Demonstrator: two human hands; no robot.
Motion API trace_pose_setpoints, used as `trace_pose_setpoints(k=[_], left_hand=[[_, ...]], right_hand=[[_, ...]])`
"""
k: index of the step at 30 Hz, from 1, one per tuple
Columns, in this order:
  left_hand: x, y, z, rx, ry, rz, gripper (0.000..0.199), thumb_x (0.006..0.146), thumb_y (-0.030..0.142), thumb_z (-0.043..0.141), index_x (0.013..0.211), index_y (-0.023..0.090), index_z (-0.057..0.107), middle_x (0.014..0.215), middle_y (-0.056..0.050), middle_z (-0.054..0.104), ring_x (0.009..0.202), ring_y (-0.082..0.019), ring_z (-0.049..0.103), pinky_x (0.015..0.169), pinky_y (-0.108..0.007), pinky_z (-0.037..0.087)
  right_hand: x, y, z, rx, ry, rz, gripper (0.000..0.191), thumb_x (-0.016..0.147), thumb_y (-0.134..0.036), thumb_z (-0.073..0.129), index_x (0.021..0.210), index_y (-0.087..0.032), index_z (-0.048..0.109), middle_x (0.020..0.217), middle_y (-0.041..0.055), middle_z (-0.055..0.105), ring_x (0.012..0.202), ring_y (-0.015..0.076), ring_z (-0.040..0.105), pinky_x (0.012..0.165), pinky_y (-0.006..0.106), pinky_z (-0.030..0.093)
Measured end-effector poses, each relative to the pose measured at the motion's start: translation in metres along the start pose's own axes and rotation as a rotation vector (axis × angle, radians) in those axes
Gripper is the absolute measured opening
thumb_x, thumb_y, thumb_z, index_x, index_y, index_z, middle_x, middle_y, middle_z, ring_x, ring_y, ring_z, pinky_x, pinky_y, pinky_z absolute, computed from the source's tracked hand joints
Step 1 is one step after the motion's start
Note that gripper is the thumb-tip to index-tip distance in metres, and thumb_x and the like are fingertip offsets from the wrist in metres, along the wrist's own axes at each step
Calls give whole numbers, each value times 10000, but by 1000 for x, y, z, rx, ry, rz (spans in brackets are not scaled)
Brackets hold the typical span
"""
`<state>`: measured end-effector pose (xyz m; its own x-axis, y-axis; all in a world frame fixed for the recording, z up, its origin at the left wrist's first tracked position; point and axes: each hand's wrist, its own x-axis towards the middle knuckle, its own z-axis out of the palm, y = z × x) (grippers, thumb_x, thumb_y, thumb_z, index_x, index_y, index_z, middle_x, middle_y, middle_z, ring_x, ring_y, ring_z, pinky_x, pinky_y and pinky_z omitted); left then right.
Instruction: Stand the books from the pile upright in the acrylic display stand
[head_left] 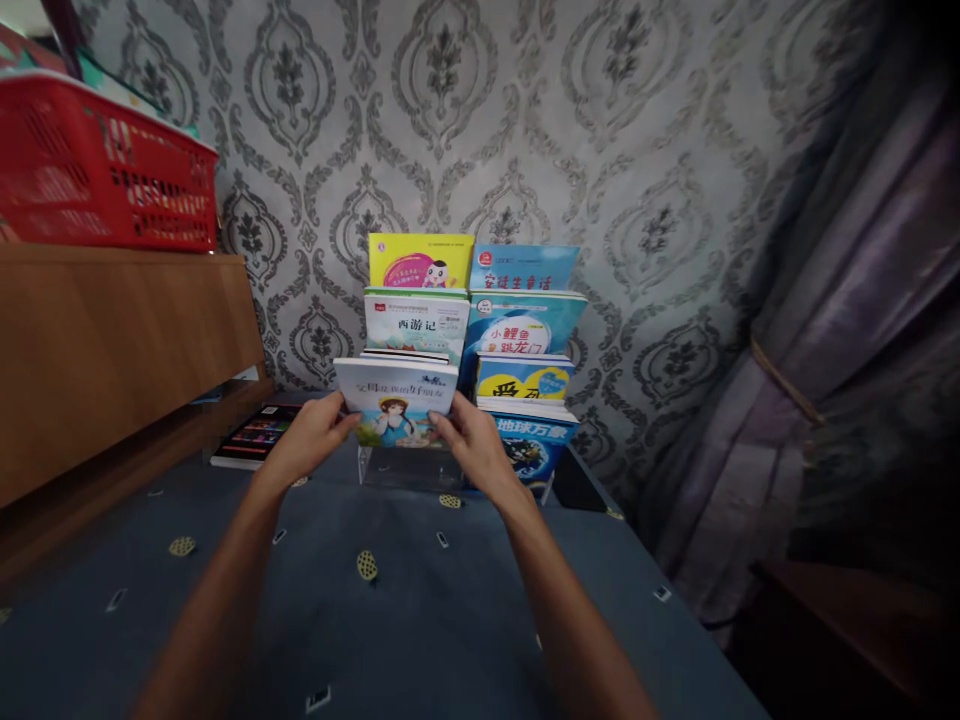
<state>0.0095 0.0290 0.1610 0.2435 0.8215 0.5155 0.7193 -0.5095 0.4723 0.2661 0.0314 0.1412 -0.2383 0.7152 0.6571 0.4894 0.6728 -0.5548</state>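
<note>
Between my hands is a pale book (pixel 396 400) with a girl on its cover. My left hand (pixel 319 432) grips its left edge and my right hand (pixel 471 437) its right edge, thumbs on the front. The book is upright, just above the bottom left tier of a clear stand (pixel 412 470). Behind it stand a white book (pixel 415 325) and a yellow one (pixel 420 262). The right column holds a light blue book (pixel 523 266), a teal book (pixel 517 325), a yellow-and-blue book (pixel 523 380) and a dark blue book (pixel 529 450).
A dark book (pixel 255 437) lies left of the stand, near a wooden cabinet (pixel 120 350) bearing a red basket (pixel 105 165). A black flat object (pixel 581 485) lies to the right. Curtains (pixel 765 400) hang at the right, above a dark brown surface (pixel 847 630).
</note>
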Motion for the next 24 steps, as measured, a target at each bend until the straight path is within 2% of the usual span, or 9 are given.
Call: trace_pose_setpoints(k=[5, 8, 11, 16, 24], left_hand=[[8, 14, 9, 103, 234, -6, 159, 900, 336, 491, 899, 198, 569, 853, -79, 720, 810, -243, 692, 713, -334, 511], [12, 15, 18, 160, 331, 14, 146, 919, 313, 484, 941, 199, 572, 878, -77, 721, 859, -255, 690, 748, -336, 503], [16, 11, 27, 178, 340, 31, 143, 928, 308, 477, 955, 198, 564, 878, -77, 709, 866, -260, 682, 757, -340, 497], [22, 0, 36, 158, 282, 0, 93, 905, 270, 490, 944, 197, 533, 880, -83, 699, 853, -257, 674, 738, -338, 491], [28, -5, 46, 152, 299, -19, 80, 920, 274, 478, 943, 205, 513, 899, -92, 696, 850, -260, 670, 749, -352, 487]], right_hand=[[11, -6, -2, 98, 173, -39, 254, 971, -368, 473, 1109, -200, 604, 987, 78, 712, 876, 228, 663, 783, 329, 507], [11, -3, 1, 113, 216, -64, 269, 979, -365, 454, 1149, -200, 580, 1068, 100, 697, 940, 234, 653, 841, 355, 499], [10, 3, 3, 106, 207, -56, 261, 986, -366, 435, 1151, -208, 563, 1091, 108, 690, 968, 237, 640, 871, 376, 494], [11, 14, 7, 61, 130, -15, 281, 979, -357, 419, 1151, -176, 548, 1084, 146, 682, 960, 255, 641, 836, 397, 500], [11, 28, 14, 89, 115, 8, 288, 963, -357, 456, 1190, -193, 517, 1125, 132, 669, 1027, 259, 629, 847, 394, 509]])
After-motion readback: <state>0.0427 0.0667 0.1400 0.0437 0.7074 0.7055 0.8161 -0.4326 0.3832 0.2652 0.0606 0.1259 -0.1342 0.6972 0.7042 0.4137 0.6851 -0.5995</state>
